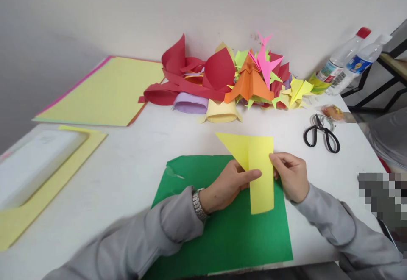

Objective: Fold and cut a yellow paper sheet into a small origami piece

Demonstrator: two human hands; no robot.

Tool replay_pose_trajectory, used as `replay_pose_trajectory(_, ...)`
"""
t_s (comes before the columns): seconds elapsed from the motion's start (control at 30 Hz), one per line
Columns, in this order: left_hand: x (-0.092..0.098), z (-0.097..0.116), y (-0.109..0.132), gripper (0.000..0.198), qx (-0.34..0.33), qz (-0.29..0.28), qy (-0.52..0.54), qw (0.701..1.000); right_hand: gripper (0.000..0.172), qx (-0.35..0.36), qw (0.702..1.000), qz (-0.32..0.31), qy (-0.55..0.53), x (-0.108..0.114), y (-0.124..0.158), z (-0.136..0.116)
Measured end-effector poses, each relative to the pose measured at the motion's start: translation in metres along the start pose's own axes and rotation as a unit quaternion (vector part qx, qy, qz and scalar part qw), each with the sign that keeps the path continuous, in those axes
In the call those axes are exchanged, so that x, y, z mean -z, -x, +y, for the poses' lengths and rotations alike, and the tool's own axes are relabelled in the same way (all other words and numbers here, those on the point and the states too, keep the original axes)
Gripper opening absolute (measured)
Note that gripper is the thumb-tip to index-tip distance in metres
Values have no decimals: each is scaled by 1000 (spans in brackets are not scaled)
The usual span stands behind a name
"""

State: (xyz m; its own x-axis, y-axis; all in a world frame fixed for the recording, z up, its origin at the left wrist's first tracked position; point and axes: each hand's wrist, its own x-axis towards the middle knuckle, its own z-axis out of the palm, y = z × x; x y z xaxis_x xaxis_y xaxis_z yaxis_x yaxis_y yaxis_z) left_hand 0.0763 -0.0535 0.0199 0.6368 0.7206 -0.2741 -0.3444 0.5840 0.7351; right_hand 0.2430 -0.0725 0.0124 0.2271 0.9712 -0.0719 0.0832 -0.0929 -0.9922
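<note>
A folded piece of yellow paper (261, 191) is held up over a green sheet (222, 237). Its upper left ends in a pointed triangular flap, and a rectangular strip hangs down on the right. My left hand (227, 184), below a metal watch band, grips the paper with the thumb across its front and the fingers behind. My right hand (291, 174) pinches the paper's right edge between thumb and fingers. The tips of the left fingers are hidden behind the paper.
Folded paper planes (249, 81) and red paper shapes (219, 70) are piled against the wall. Black-handled scissors (322, 134) lie at right, before two plastic bottles (352, 68). Large yellow sheets (101, 93) and a white packet (38, 161) lie at left.
</note>
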Motion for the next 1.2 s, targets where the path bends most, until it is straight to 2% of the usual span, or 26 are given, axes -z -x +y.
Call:
replay_pose_trajectory(0.13,0,-4,-1,44,-32,73,-36,996,28,7,999,-37,25,-1,5,-6)
replay_pose_trajectory(0.33,1,-5,1,38,-40,68,-114,990,28,-16,995,-93,-35,4,-1,-2)
replay_pose_trajectory(0.53,0,-4,2,40,-43,83,-166,982,34,-16,993,-84,-83,5,-4,2)
replay_pose_trajectory(0.8,4,-1,1,39,-30,29,-134,990,35,-23,984,-70,-162,7,-6,2)
replay_pose_trajectory(0.9,4,0,1,33,-32,-11,-116,993,38,-24,979,-95,-181,8,-8,2)
replay_pose_trajectory(1.0,5,0,0,29,-28,-32,-100,994,31,-32,979,-144,-142,8,-9,2)
replay_pose_trajectory(1.1,7,1,-1,29,5,18,-104,994,29,-35,983,-167,-72,9,-9,1)
replay_pose_trajectory(1.2,10,4,-2,25,42,73,-77,993,34,-14,992,-119,-47,9,-9,2)
